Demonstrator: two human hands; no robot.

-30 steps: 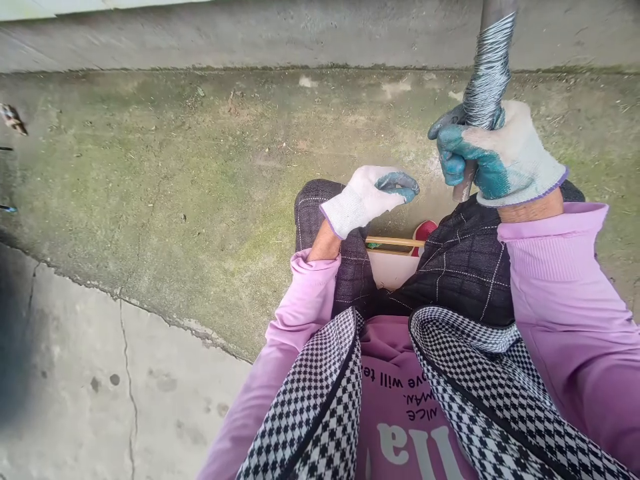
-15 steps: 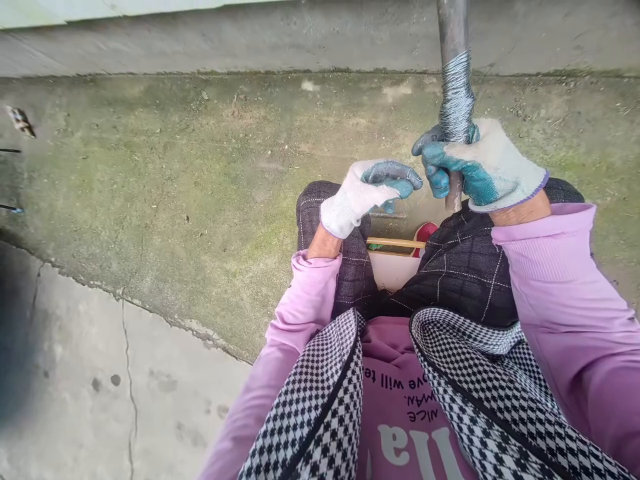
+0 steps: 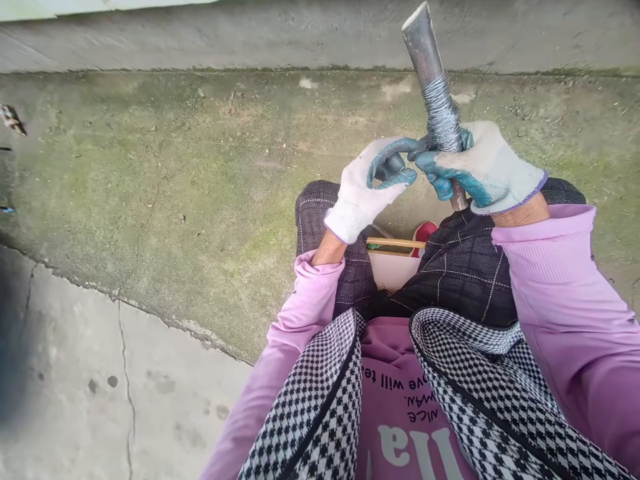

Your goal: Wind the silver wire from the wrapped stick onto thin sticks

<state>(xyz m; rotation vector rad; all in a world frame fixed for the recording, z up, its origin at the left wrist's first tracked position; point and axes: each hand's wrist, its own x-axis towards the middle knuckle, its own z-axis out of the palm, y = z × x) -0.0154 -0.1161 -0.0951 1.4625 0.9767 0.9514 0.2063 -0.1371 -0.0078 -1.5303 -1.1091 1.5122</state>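
Note:
My right hand (image 3: 483,167), in a white knit glove with teal coating, is closed around the lower part of a dark grey rod (image 3: 421,47). Silvery thin wire (image 3: 442,115) is wound in many turns about the middle of this rod, just above the fist. The rod tilts to the left at its top. My left hand (image 3: 380,175), gloved alike, is close on the left side. Its fingers are curved, with a gap between thumb and forefinger, and the forefinger's tip meets the right hand's fingertips. Whether a strand of wire lies at its thumb is too fine to tell.
Between my knees are a yellowish bar (image 3: 395,243) and a red shoe (image 3: 425,233). A low concrete wall (image 3: 250,37) runs along the far side of the mossy ground (image 3: 200,187). Cracked paving (image 3: 165,380) lies at lower left. Small debris (image 3: 13,119) sits at far left.
The rod's top has swung left and come down, so its end now shows. My left hand has moved up to the right hand's fingertips, its thumb and forefinger now wider apart.

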